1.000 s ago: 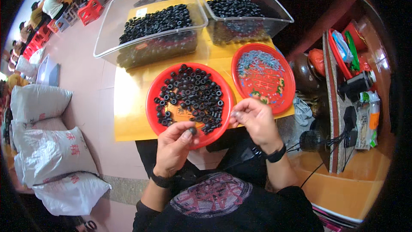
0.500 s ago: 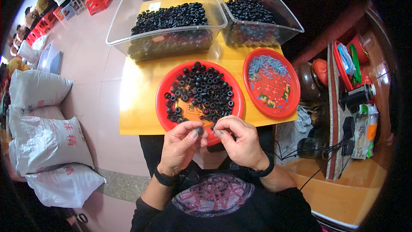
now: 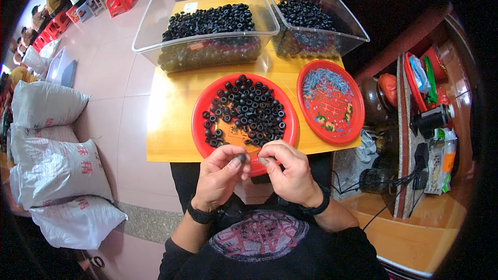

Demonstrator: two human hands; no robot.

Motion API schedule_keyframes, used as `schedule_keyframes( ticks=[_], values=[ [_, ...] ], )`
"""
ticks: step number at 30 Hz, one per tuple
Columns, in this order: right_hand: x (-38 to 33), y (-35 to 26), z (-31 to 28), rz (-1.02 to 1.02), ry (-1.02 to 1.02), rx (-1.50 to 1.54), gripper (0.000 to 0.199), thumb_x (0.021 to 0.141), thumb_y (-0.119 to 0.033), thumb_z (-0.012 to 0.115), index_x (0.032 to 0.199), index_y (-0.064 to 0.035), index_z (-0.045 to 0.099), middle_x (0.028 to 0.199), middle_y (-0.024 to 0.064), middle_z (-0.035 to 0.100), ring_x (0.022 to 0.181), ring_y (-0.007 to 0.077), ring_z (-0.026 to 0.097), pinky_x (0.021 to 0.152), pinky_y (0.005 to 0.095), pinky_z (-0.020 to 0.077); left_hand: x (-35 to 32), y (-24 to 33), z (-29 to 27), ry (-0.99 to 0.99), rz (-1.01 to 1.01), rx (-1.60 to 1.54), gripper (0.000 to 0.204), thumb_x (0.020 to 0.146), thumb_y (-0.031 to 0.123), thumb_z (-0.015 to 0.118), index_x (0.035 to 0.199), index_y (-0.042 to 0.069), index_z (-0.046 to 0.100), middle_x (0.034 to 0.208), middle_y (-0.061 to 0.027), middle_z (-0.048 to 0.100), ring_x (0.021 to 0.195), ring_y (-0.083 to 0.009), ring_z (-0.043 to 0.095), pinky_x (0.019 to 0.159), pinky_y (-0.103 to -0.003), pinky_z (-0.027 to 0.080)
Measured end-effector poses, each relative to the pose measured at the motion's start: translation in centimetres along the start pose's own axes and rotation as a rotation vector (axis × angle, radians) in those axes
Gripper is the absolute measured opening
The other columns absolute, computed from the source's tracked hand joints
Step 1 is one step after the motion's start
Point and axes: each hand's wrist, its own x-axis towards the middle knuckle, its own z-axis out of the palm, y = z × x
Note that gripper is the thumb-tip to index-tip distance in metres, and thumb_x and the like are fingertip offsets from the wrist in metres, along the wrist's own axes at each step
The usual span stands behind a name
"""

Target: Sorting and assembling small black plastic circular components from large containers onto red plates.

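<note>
Black ring (image 3: 241, 158) between left hand (image 3: 219, 177) fingers (image 3: 234, 154)

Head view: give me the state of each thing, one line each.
Left hand: pinching a small black ring.
Right hand: fingertips pinched beside the ring; what it holds is too small to tell.
Red plate: part-covered with black rings.
Right plate: holds small silvery bits.
Left bin: piled with black rings.
Right bin: part full.

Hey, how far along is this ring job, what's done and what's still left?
Done: hard to tell; two clear bins behind already hold heaps of black rings.
In hand: the left hand pinches one black ring, and the right hand meets it fingertip to fingertip.
Left: many loose rings on the near red plate; small grey bits on the second red plate.
</note>
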Motion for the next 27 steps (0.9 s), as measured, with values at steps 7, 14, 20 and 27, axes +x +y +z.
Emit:
schedule_keyframes(
  ticks=[7, 14, 20, 27],
  values=[
    [0.0, -0.2, 0.6, -0.084, 0.036, -0.053, 0.016, 0.073, 0.009, 0.055, 0.086, 0.0027, 0.053, 0.083, 0.0148, 0.056, 0.072, 0.0273, 0.058, 0.063, 0.0324, 0.0475, 0.3, -0.2, 0.1, -0.033, 0.013, -0.087, 0.017, 0.087, 0.005, 0.051, 0.104, 0.001, 0.050, 0.095, -0.0149, 0.059, 0.080, -0.0204, 0.060, 0.065, -0.028, 0.050],
    [0.3, -0.1, 1.3, -0.161, 0.020, -0.077, 0.016, 0.074, 0.010, 0.056, 0.087, 0.0027, 0.054, 0.083, 0.0138, 0.055, 0.070, 0.0242, 0.058, 0.060, 0.0293, 0.0481, 0.2, -0.3, 0.2, -0.016, -0.012, -0.033, 0.017, 0.087, 0.007, 0.054, 0.103, 0.001, 0.050, 0.088, -0.0103, 0.060, 0.075, -0.0158, 0.060, 0.063, -0.025, 0.048],
    [-0.1, -0.1, 1.8, -0.156, -0.006, -0.074, 0.024, 0.072, 0.008, 0.060, 0.095, 0.0025, 0.057, 0.092, 0.0154, 0.054, 0.075, 0.0273, 0.058, 0.065, 0.0309, 0.0482, 0.2, -0.3, 0.3, 0.011, -0.010, -0.024, 0.018, 0.086, 0.007, 0.054, 0.103, 0.001, 0.050, 0.084, -0.0079, 0.060, 0.072, -0.0139, 0.059, 0.062, -0.024, 0.048],
    [1.5, 0.2, -0.3, -0.090, -0.057, -0.122, 0.026, 0.073, -0.001, 0.064, 0.099, 0.0036, 0.059, 0.099, 0.0176, 0.058, 0.093, 0.0295, 0.056, 0.078, 0.0345, 0.0453, -0.1, 0.8, -0.3, 0.081, 0.095, -0.027, 0.015, 0.086, 0.007, 0.054, 0.100, 0.001, 0.050, 0.083, -0.0096, 0.059, 0.070, -0.0155, 0.057, 0.060, -0.025, 0.046]
  ],
)
